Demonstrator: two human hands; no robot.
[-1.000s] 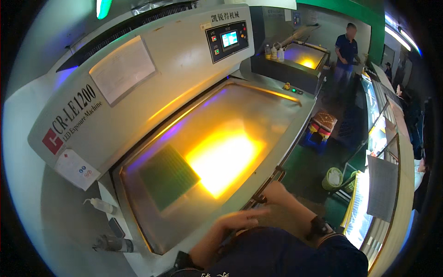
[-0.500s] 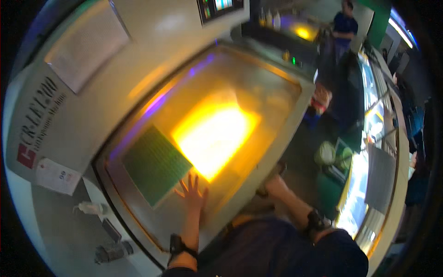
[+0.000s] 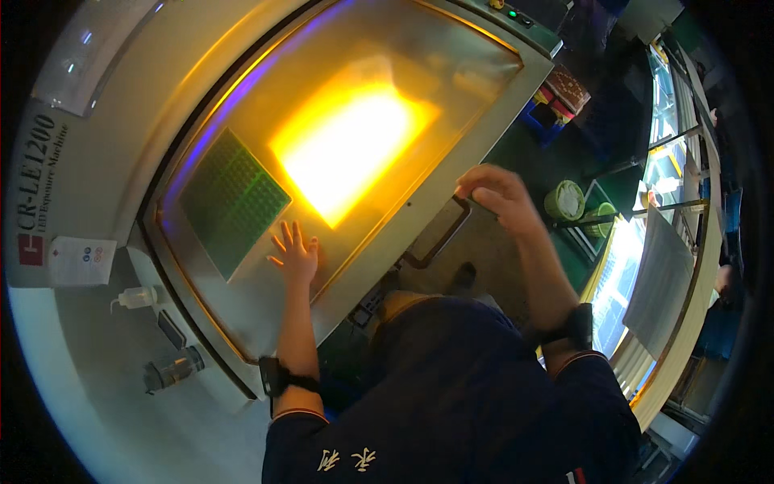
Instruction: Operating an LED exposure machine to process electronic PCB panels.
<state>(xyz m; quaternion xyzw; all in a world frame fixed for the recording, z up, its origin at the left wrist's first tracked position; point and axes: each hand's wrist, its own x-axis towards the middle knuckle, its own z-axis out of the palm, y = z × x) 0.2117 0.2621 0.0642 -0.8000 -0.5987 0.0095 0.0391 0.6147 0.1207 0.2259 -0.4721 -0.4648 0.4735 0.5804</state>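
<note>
My left hand (image 3: 298, 262) lies with fingers spread on the shiny clear-looking cover of a large framed machine bed (image 3: 383, 254). Its fingertips are beside the near right corner of a green patterned panel (image 3: 234, 202), which rests flat and shows through the cover. A bright yellow-white patch of light (image 3: 347, 149) glows to the right of that panel. My right hand (image 3: 504, 198) is at the bed's front edge with its fingers loosely bent and the thumb apart; nothing shows in it. Just below its fingertips is a dark bar handle (image 3: 442, 240) fixed to the frame.
At left stand a white squeeze bottle (image 3: 135, 298), a dark flat phone-like object (image 3: 172, 329) and a clear lidded cup (image 3: 173, 369). Green buckets (image 3: 564, 200) sit on the right. Beyond them runs a brightly lit table with a grey sheet (image 3: 661, 278). A stool (image 3: 564, 90) stands farther back.
The view has tilted, so the machine sits higher in it. My right hand has come up off the handle and its fingers have loosened. My left hand stays spread beside the green panel.
</note>
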